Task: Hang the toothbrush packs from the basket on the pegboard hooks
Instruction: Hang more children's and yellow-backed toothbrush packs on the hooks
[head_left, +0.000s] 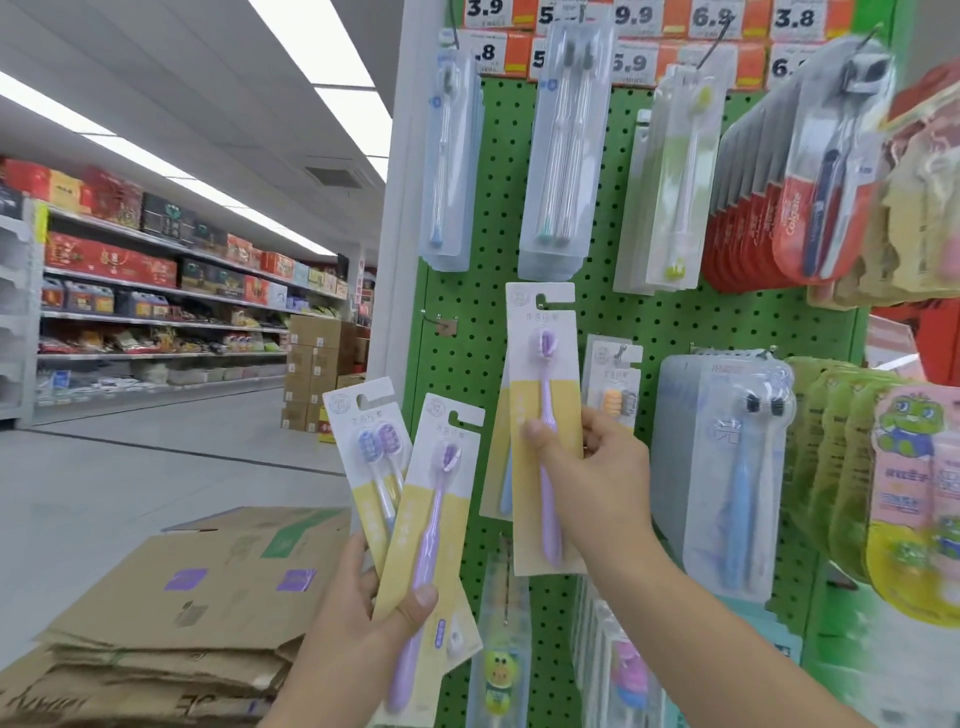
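Nearest, at about 7 o'clock, the left hand (363, 613) grips two spare toothbrush packs fanned apart: a single purple brush pack (426, 525) in front, thumb pressed on its lower half, and a twin-brush pack (371, 457) behind it. Both tilt, tops leaning toward 1 o'clock.

Just beyond, near centre, the right hand (587, 462) pinches a third purple pack (543, 415) at mid-height, thumb on the front, fingers behind. Its long axis stands almost upright, bristles and hanging slot at 12 o'clock, handle at 6.

Farther back is the green pegboard (597, 312). A bare hook (441, 322) juts out at about 10 o'clock from the raised pack; another hook (618, 356) at 3 o'clock already carries a similar card.

To hang it well, likely keep the card upright, bring the slot level with a hook tip, slide on, and release only once it is seated.
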